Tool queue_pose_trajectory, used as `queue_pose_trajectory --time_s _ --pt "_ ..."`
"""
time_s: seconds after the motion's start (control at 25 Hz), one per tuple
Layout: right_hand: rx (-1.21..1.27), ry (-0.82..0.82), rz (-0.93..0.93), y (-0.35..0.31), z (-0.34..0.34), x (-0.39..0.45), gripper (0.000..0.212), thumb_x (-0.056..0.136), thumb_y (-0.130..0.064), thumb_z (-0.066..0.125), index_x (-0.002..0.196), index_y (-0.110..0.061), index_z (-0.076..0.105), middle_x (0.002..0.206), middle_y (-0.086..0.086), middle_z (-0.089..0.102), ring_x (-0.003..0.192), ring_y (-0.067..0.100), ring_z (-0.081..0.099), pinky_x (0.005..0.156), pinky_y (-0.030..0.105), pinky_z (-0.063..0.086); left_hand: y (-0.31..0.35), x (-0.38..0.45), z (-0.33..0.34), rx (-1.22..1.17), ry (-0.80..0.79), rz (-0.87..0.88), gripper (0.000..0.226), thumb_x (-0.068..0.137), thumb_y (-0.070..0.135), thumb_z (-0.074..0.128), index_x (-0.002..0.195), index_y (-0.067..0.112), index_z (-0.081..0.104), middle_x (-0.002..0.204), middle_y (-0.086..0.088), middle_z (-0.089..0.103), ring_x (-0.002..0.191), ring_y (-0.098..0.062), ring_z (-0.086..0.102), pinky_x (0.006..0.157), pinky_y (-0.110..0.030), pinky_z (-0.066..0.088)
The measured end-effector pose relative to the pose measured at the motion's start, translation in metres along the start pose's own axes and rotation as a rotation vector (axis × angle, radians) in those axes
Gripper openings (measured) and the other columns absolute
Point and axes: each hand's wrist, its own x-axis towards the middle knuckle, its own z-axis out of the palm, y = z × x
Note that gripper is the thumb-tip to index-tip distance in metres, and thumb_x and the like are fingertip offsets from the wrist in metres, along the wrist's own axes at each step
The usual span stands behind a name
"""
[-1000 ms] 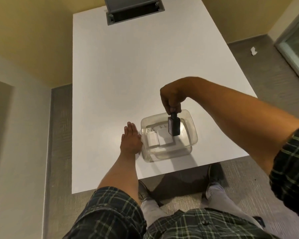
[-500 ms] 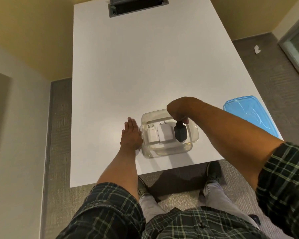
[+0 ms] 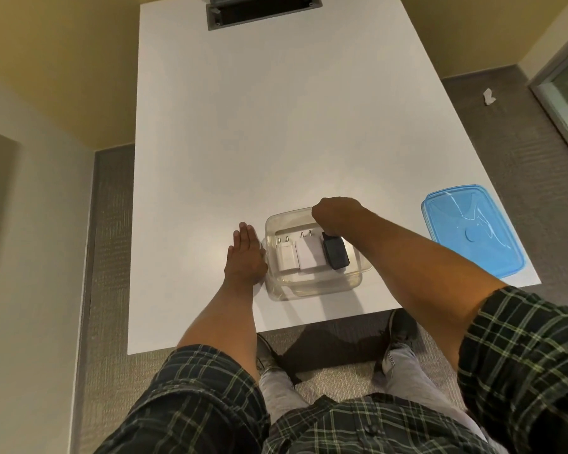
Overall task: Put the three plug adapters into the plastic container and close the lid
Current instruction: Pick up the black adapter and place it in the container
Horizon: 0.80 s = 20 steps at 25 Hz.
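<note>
A clear plastic container [image 3: 312, 288] sits near the table's front edge. Inside it lie two white plug adapters [image 3: 287, 257] [image 3: 310, 254] side by side, with a black adapter [image 3: 335, 254] to their right, lying on the container floor. My right hand [image 3: 336, 215] reaches over the container's far right corner, its fingertips still pinching the black adapter's top end. My left hand [image 3: 245, 257] rests flat with fingers together against the container's left wall. The blue lid [image 3: 473, 229] lies apart on the table at the right edge.
The white table [image 3: 276, 126] stretches away to a grey cable hatch [image 3: 263, 9] at its far end. Carpeted floor shows on both sides, with a scrap of paper [image 3: 488, 96] on the right. My feet stand under the front edge.
My right hand has lowered the black adapter from above the container down onto its floor beside the two white ones. The left hand has stayed against the container.
</note>
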Motion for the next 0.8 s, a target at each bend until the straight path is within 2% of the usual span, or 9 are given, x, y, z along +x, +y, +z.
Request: queue_pose_trajectory --time_s 0.2,0.32,0.48,0.64,0.72,0.76,0.8 --pt "0.007 0.044 0.013 0.001 0.014 -0.003 0.024 0.077 0.011 0.056 0.075 -0.013 0.052 0.07 0.0 0.046 0.072 0.029 0.054 0.066 0.032 0.044 0.0 0.0 0.0 0.011 -0.007 -0.002 0.067 0.108 0.025 0.025 0.16 0.004 -0.011 0.169 -0.012 -0.018 0.158 -0.031 -0.01 0.127 -0.049 0.008" --pt "-0.003 0.041 0.024 0.0 0.015 -0.005 0.024 0.076 0.008 0.056 0.071 -0.014 0.054 0.076 0.002 0.059 0.069 0.027 0.057 0.066 0.03 0.043 0.0 0.0 0.001 0.008 -0.01 -0.005 0.067 0.108 0.025 0.026 0.16 0.004 -0.011 0.169 -0.012 -0.018 0.158 -0.031 -0.011 0.127 -0.049 0.007" --pt "0.002 0.052 0.039 0.001 0.021 -0.008 0.017 0.081 0.001 0.058 0.086 -0.01 0.07 0.092 0.007 0.072 0.082 0.03 0.069 0.065 0.029 0.045 0.001 0.0 0.0 0.029 -0.002 -0.002 0.067 0.108 0.024 0.025 0.16 0.004 -0.01 0.169 -0.012 -0.018 0.158 -0.031 -0.01 0.127 -0.049 0.008" --pt "-0.022 0.099 -0.01 0.008 0.025 -0.013 0.015 0.085 -0.007 0.061 0.097 -0.007 0.07 0.099 0.011 0.071 0.089 0.033 0.069 0.065 0.03 0.043 0.0 -0.003 -0.004 0.01 0.007 0.0 0.067 0.106 0.018 0.03 0.162 0.007 -0.006 0.17 -0.009 -0.015 0.159 -0.028 -0.005 0.128 -0.048 0.013" --pt "-0.048 0.152 -0.057 0.01 0.019 -0.018 0.01 0.082 -0.009 0.06 0.09 -0.009 0.068 0.094 0.01 0.07 0.08 0.033 0.067 0.062 0.03 0.041 -0.002 -0.004 -0.015 0.033 0.03 -0.02 0.07 0.099 0.013 0.038 0.162 0.01 0.008 0.171 -0.007 0.002 0.157 -0.027 0.015 0.12 -0.046 0.032" --pt "-0.048 0.195 -0.084 0.01 0.016 -0.022 0.007 0.08 -0.009 0.059 0.083 -0.012 0.065 0.089 0.01 0.069 0.072 0.033 0.064 0.06 0.029 0.039 -0.002 -0.003 -0.023 0.037 0.062 -0.034 0.066 0.095 0.011 0.042 0.158 0.011 0.023 0.168 -0.008 0.021 0.151 -0.028 0.032 0.11 -0.043 0.042" --pt "-0.029 0.254 -0.105 0.01 0.014 -0.025 0.006 0.078 -0.01 0.058 0.078 -0.013 0.062 0.084 0.009 0.069 0.065 0.032 0.059 0.058 0.029 0.037 -0.001 -0.002 -0.032 0.026 0.114 -0.04 0.057 0.091 0.01 0.045 0.147 0.012 0.041 0.155 -0.01 0.043 0.139 -0.03 0.047 0.099 -0.04 0.047"
